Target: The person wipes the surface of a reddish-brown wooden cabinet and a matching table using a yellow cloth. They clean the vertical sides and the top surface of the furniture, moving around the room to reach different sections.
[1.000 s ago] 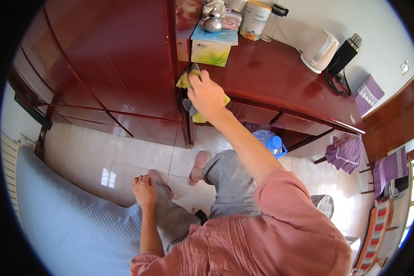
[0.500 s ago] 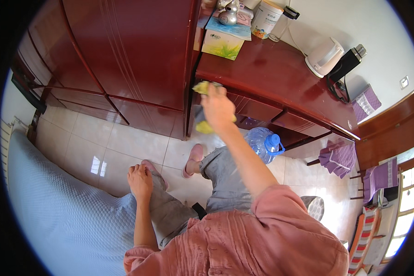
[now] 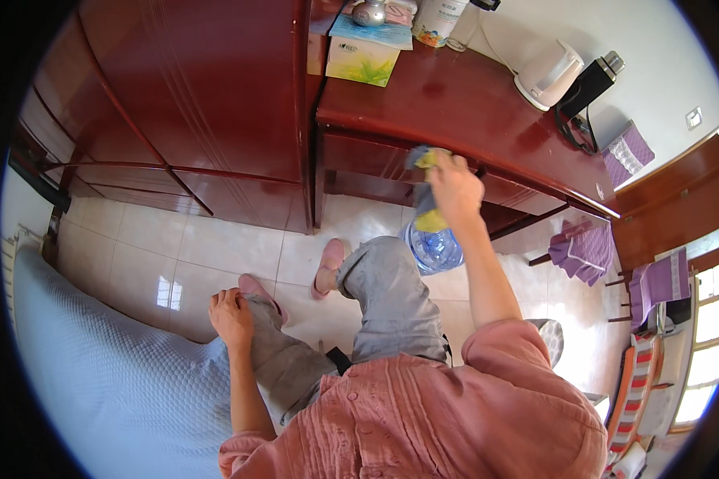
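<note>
In my right hand [image 3: 458,190] is a crumpled yellow and grey cloth [image 3: 431,217], its loose end hanging below my fingers. The hand is closed on it at the drawer fronts of the dark red wooden desk [image 3: 423,96]. Part of the drawer front is hidden behind the hand and cloth. My left hand [image 3: 232,318] lies over my left knee, fingers draped loosely, holding nothing. Beneath the cloth stands a large clear blue water bottle [image 3: 439,254], its top covered by my right hand and forearm.
On the desktop are a tissue box [image 3: 363,62], a white electric kettle [image 3: 549,76] and a black flask [image 3: 591,86]. A tall red wardrobe [image 3: 192,88] adjoins the desk at left. Beside me is a bed with a blue quilted cover [image 3: 112,359]. A purple-covered stool [image 3: 581,251] stands right.
My right hand has moved the cloth rightward along the desk front, from its left corner to above the water bottle. My left hand stays on my knee. The view has shifted slightly.
</note>
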`<action>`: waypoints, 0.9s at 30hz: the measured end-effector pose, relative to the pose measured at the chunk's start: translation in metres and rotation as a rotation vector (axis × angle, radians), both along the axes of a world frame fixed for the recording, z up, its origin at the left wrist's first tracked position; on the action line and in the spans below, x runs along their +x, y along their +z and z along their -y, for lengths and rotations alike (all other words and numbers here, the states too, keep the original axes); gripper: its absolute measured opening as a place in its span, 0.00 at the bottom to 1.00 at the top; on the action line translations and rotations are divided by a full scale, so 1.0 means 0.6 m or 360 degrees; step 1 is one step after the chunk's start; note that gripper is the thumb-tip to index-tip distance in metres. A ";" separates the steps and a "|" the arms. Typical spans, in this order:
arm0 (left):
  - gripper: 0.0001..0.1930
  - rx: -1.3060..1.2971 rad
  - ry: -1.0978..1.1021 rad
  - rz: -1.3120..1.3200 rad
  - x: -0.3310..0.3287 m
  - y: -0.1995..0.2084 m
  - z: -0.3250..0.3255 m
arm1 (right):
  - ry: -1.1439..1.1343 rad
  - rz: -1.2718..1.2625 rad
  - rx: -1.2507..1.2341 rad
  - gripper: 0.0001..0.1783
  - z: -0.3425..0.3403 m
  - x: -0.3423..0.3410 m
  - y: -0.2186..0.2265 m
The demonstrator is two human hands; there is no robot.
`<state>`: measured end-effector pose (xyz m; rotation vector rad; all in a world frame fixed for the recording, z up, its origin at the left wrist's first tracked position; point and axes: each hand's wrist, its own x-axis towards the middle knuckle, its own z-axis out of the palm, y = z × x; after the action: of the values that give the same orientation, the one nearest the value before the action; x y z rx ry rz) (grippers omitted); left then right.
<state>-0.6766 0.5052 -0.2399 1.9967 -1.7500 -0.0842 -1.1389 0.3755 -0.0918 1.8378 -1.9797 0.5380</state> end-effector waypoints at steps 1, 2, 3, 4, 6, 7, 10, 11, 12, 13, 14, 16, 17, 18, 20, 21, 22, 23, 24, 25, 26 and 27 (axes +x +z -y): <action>0.08 -0.0003 -0.0005 0.0000 0.001 0.000 -0.001 | -0.0107 -0.0006 -0.0055 0.20 -0.017 -0.035 -0.004; 0.08 0.0004 -0.0001 0.0013 0.002 0.000 -0.002 | -0.0213 -0.0015 -0.0112 0.19 -0.032 -0.065 -0.008; 0.08 0.0008 0.0011 0.0023 0.002 -0.001 -0.004 | -0.0314 0.0051 -0.0092 0.18 -0.045 -0.094 -0.012; 0.08 0.0012 0.0024 0.0033 0.002 -0.001 -0.004 | -0.0413 0.0116 -0.0072 0.18 -0.052 -0.116 -0.018; 0.08 0.0015 -0.0005 0.0044 -0.002 -0.001 0.001 | -0.0384 0.0139 -0.0132 0.15 -0.047 -0.104 -0.020; 0.08 0.0015 -0.0022 0.0053 -0.006 -0.001 0.004 | -0.0422 0.0173 -0.0127 0.15 -0.041 -0.091 -0.019; 0.08 0.0043 -0.0054 0.0099 -0.013 -0.001 0.014 | -0.0506 0.0210 -0.0204 0.14 -0.025 -0.060 -0.025; 0.07 0.0051 -0.0066 0.0128 -0.015 0.000 0.016 | -0.0497 0.0196 -0.0232 0.14 -0.023 -0.048 -0.023; 0.07 0.0058 -0.0090 0.0145 -0.021 0.000 0.020 | -0.0497 0.0170 -0.0263 0.14 -0.023 -0.040 -0.017; 0.07 0.0065 -0.0114 0.0162 -0.026 -0.001 0.024 | -0.0432 0.0098 -0.0353 0.13 -0.019 -0.031 -0.013; 0.07 0.0085 -0.0125 0.0192 -0.031 -0.001 0.027 | -0.0406 0.0108 -0.0236 0.14 -0.013 -0.019 -0.014; 0.07 0.0119 -0.0141 0.0257 -0.039 0.000 0.033 | -0.0170 0.0151 -0.0235 0.14 0.010 0.028 -0.019; 0.07 0.0099 -0.0144 0.0274 -0.040 -0.001 0.034 | -0.0110 0.0237 -0.0139 0.14 0.020 0.064 -0.009; 0.07 0.0074 -0.0146 0.0291 -0.043 -0.004 0.037 | -0.0040 0.0340 -0.0123 0.14 0.035 0.092 -0.004; 0.06 0.0070 -0.0177 0.0303 -0.058 -0.008 0.047 | 0.0021 0.0455 -0.0125 0.13 0.059 0.128 -0.005; 0.06 0.0095 -0.0195 0.0307 -0.065 -0.009 0.052 | 0.0060 0.0444 -0.0118 0.14 0.068 0.135 -0.012; 0.06 0.0120 -0.0213 0.0311 -0.073 -0.010 0.056 | 0.0097 0.0432 -0.0112 0.14 0.072 0.132 -0.016; 0.06 0.0115 -0.0209 0.0322 -0.074 -0.012 0.055 | 0.0116 0.0355 -0.0092 0.15 0.070 0.126 -0.018; 0.06 0.0109 -0.0202 0.0330 -0.073 -0.013 0.054 | 0.0139 0.0276 -0.0074 0.16 0.064 0.112 -0.015; 0.06 0.0104 -0.0196 0.0339 -0.069 -0.012 0.051 | 0.0160 0.0197 -0.0056 0.18 0.053 0.094 -0.013; 0.06 0.0091 -0.0186 0.0314 -0.063 -0.011 0.047 | 0.0145 0.0145 -0.0085 0.20 0.040 0.061 -0.016; 0.06 0.0077 -0.0166 0.0287 -0.055 -0.010 0.040 | 0.0157 0.0077 -0.0117 0.20 0.023 0.034 -0.007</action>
<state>-0.7098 0.4810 -0.2456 1.9998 -1.9820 0.0204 -1.1184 0.3617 -0.0957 1.9018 -1.8812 0.6818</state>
